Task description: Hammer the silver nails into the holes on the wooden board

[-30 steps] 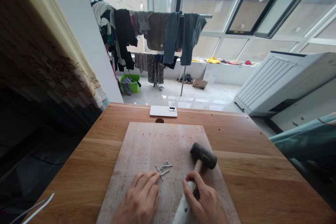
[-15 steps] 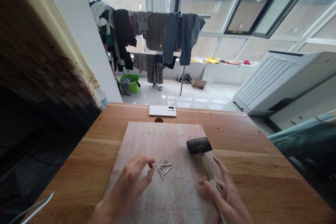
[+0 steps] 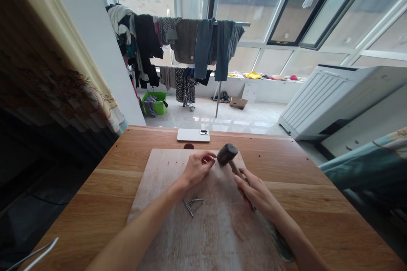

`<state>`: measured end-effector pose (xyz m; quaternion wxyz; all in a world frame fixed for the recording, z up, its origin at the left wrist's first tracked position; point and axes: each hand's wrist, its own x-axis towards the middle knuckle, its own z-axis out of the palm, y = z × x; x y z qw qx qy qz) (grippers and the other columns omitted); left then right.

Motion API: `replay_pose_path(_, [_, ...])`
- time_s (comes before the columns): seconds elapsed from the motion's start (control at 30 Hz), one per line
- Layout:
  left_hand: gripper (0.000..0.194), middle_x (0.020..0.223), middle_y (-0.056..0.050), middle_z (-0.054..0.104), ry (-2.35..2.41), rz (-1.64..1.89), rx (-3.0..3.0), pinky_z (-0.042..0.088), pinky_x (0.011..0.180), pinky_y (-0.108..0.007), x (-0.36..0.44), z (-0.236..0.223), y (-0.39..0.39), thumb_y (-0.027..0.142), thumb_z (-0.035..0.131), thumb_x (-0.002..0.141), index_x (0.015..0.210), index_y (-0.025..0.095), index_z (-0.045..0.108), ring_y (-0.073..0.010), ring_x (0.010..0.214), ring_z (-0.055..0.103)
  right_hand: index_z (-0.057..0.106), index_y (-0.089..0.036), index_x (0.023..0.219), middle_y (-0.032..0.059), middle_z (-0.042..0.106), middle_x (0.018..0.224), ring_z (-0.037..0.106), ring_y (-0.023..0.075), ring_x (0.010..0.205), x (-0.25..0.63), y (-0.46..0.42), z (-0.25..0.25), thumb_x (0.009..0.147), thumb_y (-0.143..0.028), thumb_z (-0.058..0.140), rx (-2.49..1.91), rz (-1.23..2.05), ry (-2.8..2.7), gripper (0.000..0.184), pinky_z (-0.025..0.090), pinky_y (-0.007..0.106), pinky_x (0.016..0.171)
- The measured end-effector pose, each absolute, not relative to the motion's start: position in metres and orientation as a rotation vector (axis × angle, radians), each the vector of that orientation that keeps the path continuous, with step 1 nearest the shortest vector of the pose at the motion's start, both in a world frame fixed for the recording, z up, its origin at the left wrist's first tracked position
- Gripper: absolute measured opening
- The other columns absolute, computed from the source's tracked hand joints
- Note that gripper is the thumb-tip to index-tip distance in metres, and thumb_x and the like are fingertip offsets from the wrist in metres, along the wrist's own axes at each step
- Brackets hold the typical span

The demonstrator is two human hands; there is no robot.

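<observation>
My left hand (image 3: 197,168) reaches to the far part of a pale wooden board (image 3: 171,228). Its thumb and forefinger pinch a nail, which is mostly hidden by the fingers. Beside those fingertips, on their right, is the dark head of a mallet (image 3: 227,154), tilted over the board. The mallet's wooden handle runs down into my right hand (image 3: 254,190), closed around it. Several loose silvery nails (image 3: 188,208) lie in a small heap on the board below my left wrist. Part of a row of small dark marks shows along the board's far side.
The board lies on a wooden table (image 3: 104,190). A phone (image 3: 193,135) rests near the table's far edge, by a round dark hole (image 3: 188,146). White cables (image 3: 43,254) stick in at the lower left. Beyond stand a laundry rack (image 3: 241,24) and a green basket (image 3: 161,108).
My left hand has moved from the nail heap to the far part of the board. The mallet in my right hand has moved forward and left, beside the left fingertips.
</observation>
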<state>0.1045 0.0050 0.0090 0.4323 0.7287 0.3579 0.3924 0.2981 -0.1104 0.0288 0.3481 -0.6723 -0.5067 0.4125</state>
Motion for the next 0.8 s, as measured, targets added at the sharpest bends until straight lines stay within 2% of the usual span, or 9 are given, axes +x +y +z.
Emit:
replay_pose_path(0.2, [0.017,0.094,-0.005,0.08,0.89,1.024,1.859,0.059,0.081,-0.028,0.136,0.002,0.014,0.012,0.068,0.088,0.1,0.018,0.078,-0.0167,0.084,0.074,0.057,-0.021,0.11,-0.0084,0.055,0.061,0.051,0.0124,0.039,0.302,-0.095,0.029,0.092,-0.055,0.054,-1.704,1.032,-1.137,0.038,0.042,0.022,0.033])
replay_pose_path(0.33, [0.02,0.093,-0.004,0.08,0.827,0.986,1.909,0.058,0.075,-0.026,0.144,-0.005,0.01,0.009,0.068,0.088,0.102,0.019,0.079,-0.0161,0.081,0.073,0.052,-0.022,0.111,-0.0087,0.056,0.065,0.052,0.0117,0.04,0.306,-0.103,0.025,0.088,-0.056,0.056,-1.667,1.119,-1.049,0.042,0.043,0.022,0.033])
replay_pose_path(0.5, [0.017,0.097,-0.003,0.08,0.773,1.02,2.034,0.057,0.079,-0.027,0.143,-0.008,0.005,0.01,0.067,0.09,0.099,0.02,0.077,-0.017,0.086,0.073,0.044,-0.022,0.115,-0.0095,0.061,0.065,0.046,0.0096,0.033,0.307,-0.107,0.023,0.083,-0.055,0.059,-1.625,1.237,-0.964,0.048,0.039,0.02,0.028])
replay_pose_path(0.67, [0.016,0.097,-0.004,0.079,0.743,1.001,2.117,0.057,0.083,-0.028,0.144,-0.005,0.004,0.009,0.066,0.09,0.097,0.019,0.077,-0.0183,0.087,0.072,0.046,-0.023,0.125,-0.0124,0.055,0.06,0.048,0.0098,0.035,0.302,-0.109,0.022,0.084,-0.054,0.063,-1.612,1.247,-0.875,0.054,0.038,0.017,0.029])
replay_pose_path(0.8, [0.021,0.101,-0.005,0.079,0.734,0.958,2.133,0.057,0.081,-0.028,0.145,-0.006,0.004,0.009,0.063,0.092,0.101,0.021,0.077,-0.0178,0.088,0.072,0.05,-0.023,0.122,-0.0115,0.055,0.061,0.047,0.0094,0.035,0.302,-0.111,0.022,0.082,-0.055,0.067,-1.573,1.271,-0.854,0.054,0.038,0.018,0.029])
